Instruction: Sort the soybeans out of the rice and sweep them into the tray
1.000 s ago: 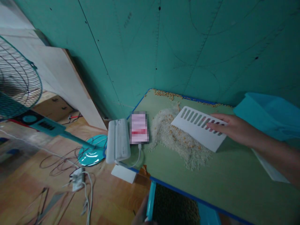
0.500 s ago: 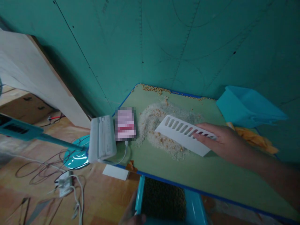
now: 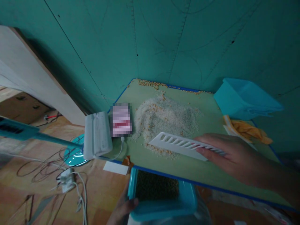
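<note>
My right hand (image 3: 222,156) is closed around a white slotted plastic scraper (image 3: 168,144), tilted on edge over the table. Its lower edge lies by the near side of a pile of white rice-like grains (image 3: 178,117) mixed with yellow beans. Below the table's front edge, my left hand (image 3: 123,207) grips the left rim of a teal bin (image 3: 164,211). Small dark green grains (image 3: 157,186) fill much of that bin. My left thumb shows on the rim; the other fingers are mostly hidden.
A pale green table (image 3: 201,170) with blue edging meets the wall. Yellow beans (image 3: 150,83) line its back edge. On its right are a second teal bin (image 3: 248,100) and an orange cloth (image 3: 252,129). A white case (image 3: 97,134) and pixelated device (image 3: 121,120) sit left. Cables (image 3: 78,190) cross the floor.
The scraper has come nearer to me, from over the pile to its near edge. The lower bin has shifted up and left, showing more of its front rim.
</note>
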A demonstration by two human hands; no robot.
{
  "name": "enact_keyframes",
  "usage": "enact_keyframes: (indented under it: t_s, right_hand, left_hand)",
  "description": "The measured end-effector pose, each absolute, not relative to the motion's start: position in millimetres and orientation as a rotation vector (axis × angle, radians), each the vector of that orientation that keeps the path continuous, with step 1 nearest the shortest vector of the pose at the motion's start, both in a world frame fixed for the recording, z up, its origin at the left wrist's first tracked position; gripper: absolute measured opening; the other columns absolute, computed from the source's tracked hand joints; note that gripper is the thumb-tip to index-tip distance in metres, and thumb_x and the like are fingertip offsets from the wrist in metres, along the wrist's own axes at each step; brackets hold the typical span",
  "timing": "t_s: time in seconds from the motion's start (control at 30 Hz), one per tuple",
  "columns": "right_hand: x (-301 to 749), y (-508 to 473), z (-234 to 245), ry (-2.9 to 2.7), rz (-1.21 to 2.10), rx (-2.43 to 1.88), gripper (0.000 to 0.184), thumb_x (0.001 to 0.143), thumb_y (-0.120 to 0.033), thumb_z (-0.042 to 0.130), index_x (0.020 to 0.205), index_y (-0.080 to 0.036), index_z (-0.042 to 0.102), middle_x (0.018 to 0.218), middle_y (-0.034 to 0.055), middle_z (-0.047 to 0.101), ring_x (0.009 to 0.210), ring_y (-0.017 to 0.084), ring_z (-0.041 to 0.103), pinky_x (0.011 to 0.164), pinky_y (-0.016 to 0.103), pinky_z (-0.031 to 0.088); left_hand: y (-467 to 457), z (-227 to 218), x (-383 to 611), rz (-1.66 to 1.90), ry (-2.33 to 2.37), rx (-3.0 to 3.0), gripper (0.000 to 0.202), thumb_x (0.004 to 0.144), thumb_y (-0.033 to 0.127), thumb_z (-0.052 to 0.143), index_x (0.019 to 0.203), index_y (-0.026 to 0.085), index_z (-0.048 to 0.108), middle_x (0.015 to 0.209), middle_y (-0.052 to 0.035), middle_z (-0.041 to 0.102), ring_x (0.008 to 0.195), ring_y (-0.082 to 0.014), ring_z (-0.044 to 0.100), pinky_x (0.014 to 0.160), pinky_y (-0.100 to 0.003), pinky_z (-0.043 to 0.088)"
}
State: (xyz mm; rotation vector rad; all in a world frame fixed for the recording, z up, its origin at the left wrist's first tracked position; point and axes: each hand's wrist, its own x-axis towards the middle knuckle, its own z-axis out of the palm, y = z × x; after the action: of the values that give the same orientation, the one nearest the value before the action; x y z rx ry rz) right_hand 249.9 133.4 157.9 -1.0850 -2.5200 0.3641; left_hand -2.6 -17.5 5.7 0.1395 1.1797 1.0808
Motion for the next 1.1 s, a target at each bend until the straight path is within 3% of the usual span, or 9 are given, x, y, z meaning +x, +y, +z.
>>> enact_keyframes:
  t_s: [0.1,0.27,0.33,0.73,0.93,1.1]
  right_hand:
    - [251.4,131.2,158.8,-2.516,0.375,-1.07,0.018,0.086,-0.024,0.046,0.094,-0.024,0.062,0.083,-0.0038,0.07,0.074,0.01,0.065,0.067,0.015,0.051]
    - [251.5,128.9,156.6,-2.535,0.346,-1.112,0.019,0.086,-0.025,0.047,0.094,-0.022,0.063,0.083,-0.0016,0.07,0.074,0.011,0.066,0.071,0.018,0.051]
    - [250.0,128.2,156.9,-2.537,0.338,-1.14,0.019,0.086,-0.025,0.047,0.094,-0.021,0.064,0.083,-0.0005,0.07,0.073,0.012,0.066,0.072,0.019,0.051]
    - [248.9,120.3,155.1,-2.542,0.449,-1.108,0.018,0.085,-0.021,0.049,0.099,-0.023,0.061,0.089,-0.0024,0.069,0.08,0.01,0.064,0.075,0.018,0.049]
    - [247.3,116.6,154.5,-2.54,0.438,-1.048,0.017,0.086,-0.022,0.047,0.098,-0.026,0.059,0.087,-0.0039,0.069,0.078,0.009,0.064,0.073,0.016,0.049]
    - [246.4,118.3,154.0,-2.522,0.416,-1.045,0.018,0.086,-0.022,0.046,0.096,-0.026,0.06,0.086,-0.0022,0.069,0.076,0.012,0.065,0.069,0.018,0.051]
  left_hand:
    - [-16.4,10.3,-0.9,1.083,1.133,0.167,0.061,0.061,0.026,0.066,0.121,0.022,0.057,0.086,-0.0027,0.078,0.119,-0.0324,0.048,0.1,-0.042,0.034]
    - [-13.4,10.5,0.9,1.102,1.103,0.226,0.062,0.064,0.026,0.063,0.125,0.023,0.052,0.122,-0.0022,0.065,0.126,-0.0311,0.04,0.103,-0.041,0.03]
    - [-13.0,11.4,1.3,1.095,1.109,0.239,0.061,0.065,0.025,0.061,0.125,0.024,0.052,0.127,-0.0006,0.061,0.128,-0.0298,0.037,0.105,-0.039,0.028]
    - [-19.6,1.7,-4.9,1.107,1.05,0.327,0.029,0.07,0.025,0.062,0.097,0.029,0.071,0.127,0.0061,0.061,0.131,-0.0259,0.033,0.107,-0.035,0.024]
    - [-19.7,-1.4,-5.6,1.113,1.053,0.272,0.024,0.068,0.024,0.063,0.089,0.029,0.073,0.11,0.0037,0.072,0.127,-0.0279,0.039,0.106,-0.039,0.026]
    - [-19.5,0.0,-4.3,1.11,1.068,0.275,0.023,0.068,0.024,0.062,0.087,0.028,0.073,0.12,0.0048,0.066,0.127,-0.0276,0.039,0.106,-0.038,0.026]
